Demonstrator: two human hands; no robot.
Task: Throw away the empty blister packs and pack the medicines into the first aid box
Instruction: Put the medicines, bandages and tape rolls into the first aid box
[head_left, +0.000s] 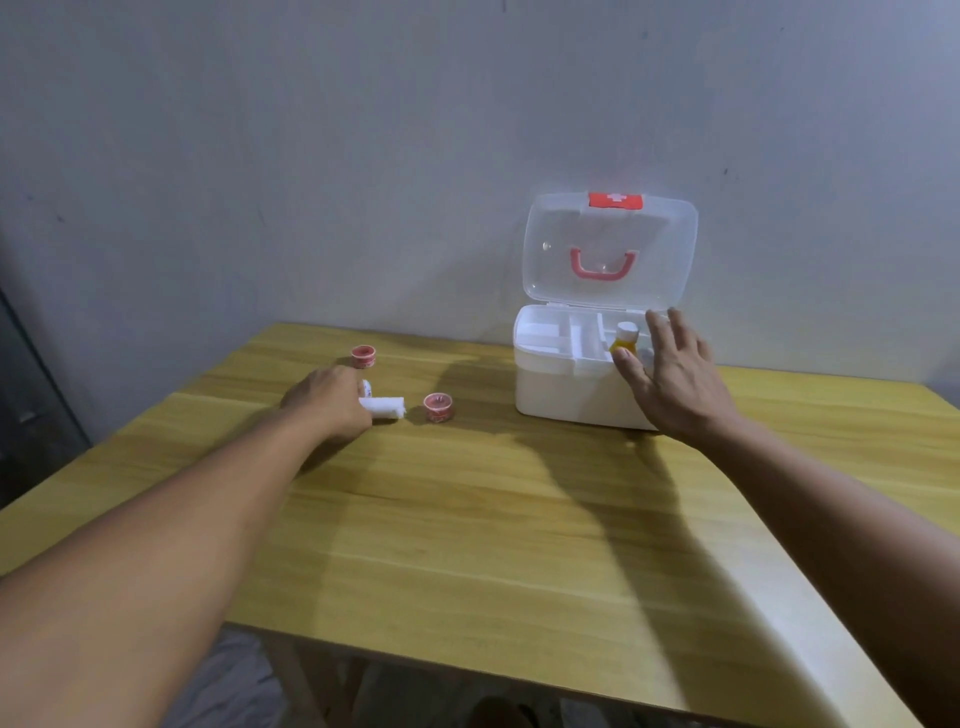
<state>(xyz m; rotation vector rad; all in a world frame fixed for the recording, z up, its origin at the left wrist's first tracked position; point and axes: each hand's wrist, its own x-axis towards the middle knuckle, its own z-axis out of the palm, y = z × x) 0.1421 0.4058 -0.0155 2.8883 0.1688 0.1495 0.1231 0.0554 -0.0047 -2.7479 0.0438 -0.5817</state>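
Observation:
The white first aid box (566, 395) stands open at the back right of the table, with its clear lid (550, 249) upright. A yellow bottle with a white cap (626, 340) stands in the box's top tray. My right hand (675, 379) hovers at the box's right front with fingers spread; the thumb is right by the bottle. My left hand (327, 397) reaches to the back left, fingers curled over the left end of a white bandage roll (387, 406) lying on the table. A small white item (367, 387) peeks out by the fingers.
Two round red-and-white tape rolls sit on the wooden table (467, 519): one (362, 356) behind my left hand, one (438, 407) right of the bandage roll. A grey wall rises just behind the table. The table's front edge is close to me.

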